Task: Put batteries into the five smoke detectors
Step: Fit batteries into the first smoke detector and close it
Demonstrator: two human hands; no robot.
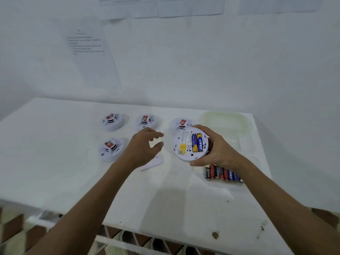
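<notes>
Head view: five detectors, two loaded batteries.

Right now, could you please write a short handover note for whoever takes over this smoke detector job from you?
Right hand grips the upturned detector, raised over the table; two batteries sit in its open bay.
Left hand is open and holds nothing, above the loose white cover on the table.
Four other detectors rest on the table, dome up; whether they are loaded cannot be seen.
Spare batteries lie in a row near the right wrist.
Left: refit the cover, then check the other four.
</notes>
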